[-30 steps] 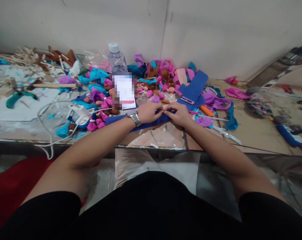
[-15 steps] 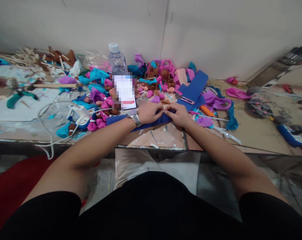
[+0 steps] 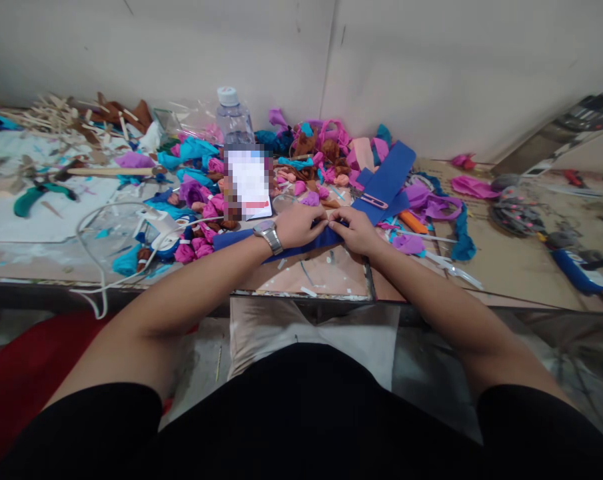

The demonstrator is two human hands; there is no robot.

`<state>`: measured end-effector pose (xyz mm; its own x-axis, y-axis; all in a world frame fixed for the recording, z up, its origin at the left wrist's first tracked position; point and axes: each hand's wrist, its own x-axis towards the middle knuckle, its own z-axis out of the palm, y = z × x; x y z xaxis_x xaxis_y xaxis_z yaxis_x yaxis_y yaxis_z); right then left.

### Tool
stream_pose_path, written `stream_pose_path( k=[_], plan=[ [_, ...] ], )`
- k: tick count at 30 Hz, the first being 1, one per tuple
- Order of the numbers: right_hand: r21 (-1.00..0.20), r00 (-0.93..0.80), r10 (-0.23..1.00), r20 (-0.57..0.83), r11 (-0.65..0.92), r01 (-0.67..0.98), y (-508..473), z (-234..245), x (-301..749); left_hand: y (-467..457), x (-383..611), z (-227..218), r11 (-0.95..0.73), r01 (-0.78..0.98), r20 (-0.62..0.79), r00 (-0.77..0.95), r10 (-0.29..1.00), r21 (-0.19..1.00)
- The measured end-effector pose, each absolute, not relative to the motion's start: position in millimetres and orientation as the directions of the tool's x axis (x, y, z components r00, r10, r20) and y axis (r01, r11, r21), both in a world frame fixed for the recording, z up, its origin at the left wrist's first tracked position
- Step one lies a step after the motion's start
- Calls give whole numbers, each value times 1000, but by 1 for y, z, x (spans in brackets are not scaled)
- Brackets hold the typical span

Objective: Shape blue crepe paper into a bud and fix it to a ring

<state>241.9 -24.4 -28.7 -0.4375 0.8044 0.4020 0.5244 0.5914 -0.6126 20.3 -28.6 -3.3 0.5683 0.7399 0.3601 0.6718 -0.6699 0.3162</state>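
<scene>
Left hand [image 3: 300, 227], right hand [image 3: 355, 231], fingers of both pinching blue strip [image 3: 308, 249], phone [image 3: 251, 183] at the hands' ten o'clock

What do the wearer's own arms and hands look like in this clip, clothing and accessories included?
Both arms come out of plain black short sleeves and are bare below them. The left hand is ungloved, with a silver-coloured metal-band watch at its wrist. The right hand is ungloved too, with nothing visible on its wrist.
</scene>
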Motion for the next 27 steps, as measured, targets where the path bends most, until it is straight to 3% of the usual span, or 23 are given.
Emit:
stream_pose_path(
  k=[12, 27],
  plan=[
    [-589, -376, 793, 478, 608, 533, -27, -24, 242, -27, 20, -3, -648, 687, 341, 554, 760, 329],
    [-607, -384, 825, 414, 565, 559, -26, -26, 240, -26, 19, -3, -687, 666, 312, 612, 727, 293]
  ],
)
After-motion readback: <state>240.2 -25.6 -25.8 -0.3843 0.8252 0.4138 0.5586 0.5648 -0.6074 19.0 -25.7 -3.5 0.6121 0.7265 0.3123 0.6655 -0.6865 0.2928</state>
